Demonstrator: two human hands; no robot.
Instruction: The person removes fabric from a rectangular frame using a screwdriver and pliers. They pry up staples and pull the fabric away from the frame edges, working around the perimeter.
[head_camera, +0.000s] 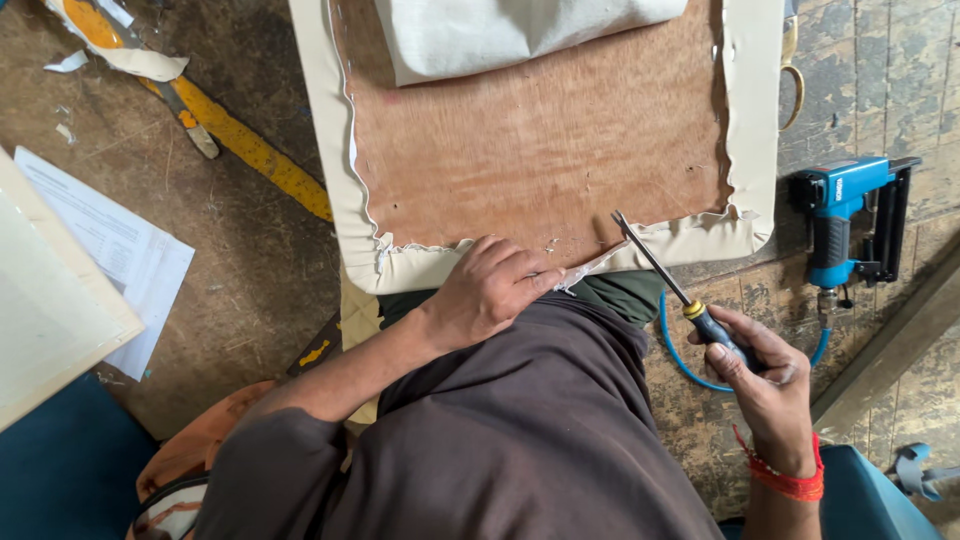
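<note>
A square plywood seat board, wrapped at its edges in cream fabric, lies upside down against my lap. My left hand rests on the near edge and pinches a loose strip of the fabric near the middle. My right hand grips the black and yellow handle of a flat screwdriver. Its metal tip points at the fabric edge near the board's right corner. A folded piece of white cloth lies on the far part of the board.
A blue pneumatic staple gun with a blue hose lies on the floor to the right. Scissors peek out behind the board. Papers and a pale panel sit left; a yellow-striped strip crosses the floor.
</note>
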